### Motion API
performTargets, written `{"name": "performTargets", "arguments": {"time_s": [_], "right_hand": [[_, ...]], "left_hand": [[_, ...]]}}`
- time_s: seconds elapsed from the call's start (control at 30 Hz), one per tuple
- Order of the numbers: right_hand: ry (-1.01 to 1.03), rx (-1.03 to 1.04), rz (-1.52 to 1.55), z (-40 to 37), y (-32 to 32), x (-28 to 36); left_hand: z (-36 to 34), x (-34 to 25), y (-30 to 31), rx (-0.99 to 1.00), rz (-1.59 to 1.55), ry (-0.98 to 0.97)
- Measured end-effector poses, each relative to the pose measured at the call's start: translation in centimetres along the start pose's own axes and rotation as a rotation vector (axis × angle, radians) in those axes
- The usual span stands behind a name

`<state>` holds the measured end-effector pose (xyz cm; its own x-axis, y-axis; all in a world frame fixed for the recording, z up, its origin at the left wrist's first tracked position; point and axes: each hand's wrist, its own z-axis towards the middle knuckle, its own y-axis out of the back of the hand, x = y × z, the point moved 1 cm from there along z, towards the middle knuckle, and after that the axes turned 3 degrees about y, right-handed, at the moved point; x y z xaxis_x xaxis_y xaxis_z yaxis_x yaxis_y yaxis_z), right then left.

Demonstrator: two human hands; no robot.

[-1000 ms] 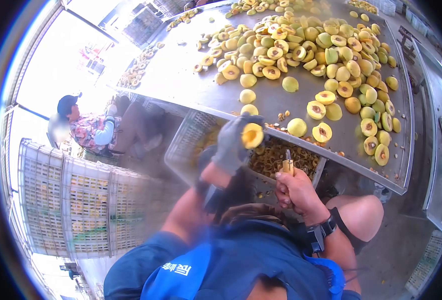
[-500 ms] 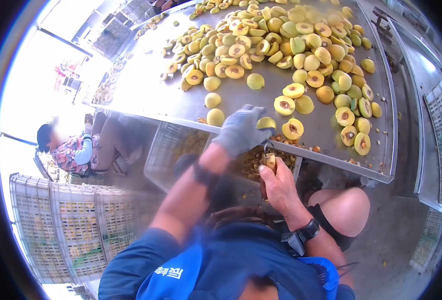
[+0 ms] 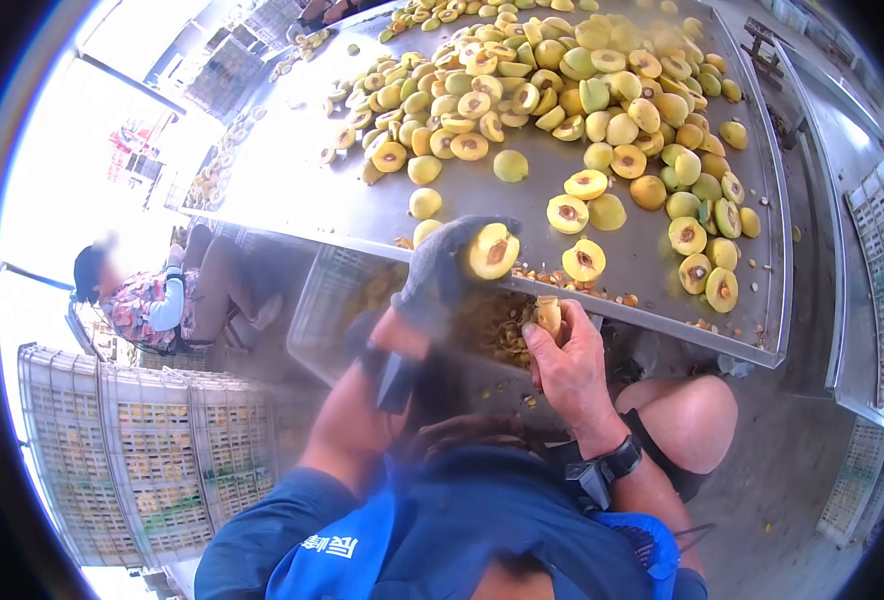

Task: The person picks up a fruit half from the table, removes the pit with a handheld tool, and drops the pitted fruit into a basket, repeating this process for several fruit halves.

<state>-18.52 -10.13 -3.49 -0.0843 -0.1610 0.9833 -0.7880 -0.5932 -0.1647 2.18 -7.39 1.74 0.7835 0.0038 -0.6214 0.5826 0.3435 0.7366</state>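
Note:
My left hand [image 3: 434,272], in a grey glove, is closed around a yellow peach half [image 3: 493,251]. Its cut face with the brown pit hollow is turned up, above the front edge of the metal table [image 3: 532,200]. My bare right hand [image 3: 574,370] grips the wooden handle of a pitting tool [image 3: 549,314] just below the table edge. The tool's metal loop is hard to make out now. Close to the left hand, a cut peach half [image 3: 584,260] and a round-side-up peach half [image 3: 425,203] lie on the table.
A large peach pile [image 3: 522,80] covers the table's far part. Pit scraps [image 3: 602,290] line the front edge. Beneath it stands a translucent crate [image 3: 312,300]; scraps [image 3: 507,335] lie below. Stacked crates [image 3: 152,450] and a seated person [image 3: 152,295] are at left.
My left hand has lifted the peach half off the table, drawn it left and turned its cut face up. My right hand and the pitting tool have shifted slightly right.

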Motion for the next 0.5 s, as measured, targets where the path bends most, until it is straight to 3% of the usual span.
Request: {"name": "performTargets", "arguments": {"time_s": [0.07,0.2,0.27,0.4,0.5], "right_hand": [[0.071,-0.014,-0.128,0.0,0.1,-0.3],[-0.003,0.027,-0.251,-0.4,0.1,1.0],[0.006,0.032,-0.271,-0.7,0.0,0.8],[0.034,0.045,-0.295,-1.1,-0.2,1.1],[0.042,0.077,-0.362,-1.2,-0.3,0.9]], "left_hand": [[-1.3,-0.9,-0.1,-0.029,-0.004,0.086],[-3.4,-0.8,-2.0,-0.145,-0.289,0.015],[-3.9,-0.7,-2.6,-0.134,-0.544,0.086],[-4.2,-3.0,-2.5,-0.108,-0.758,0.276],[-4.5,-1.9,-3.3,-0.111,-0.461,0.186]]}}
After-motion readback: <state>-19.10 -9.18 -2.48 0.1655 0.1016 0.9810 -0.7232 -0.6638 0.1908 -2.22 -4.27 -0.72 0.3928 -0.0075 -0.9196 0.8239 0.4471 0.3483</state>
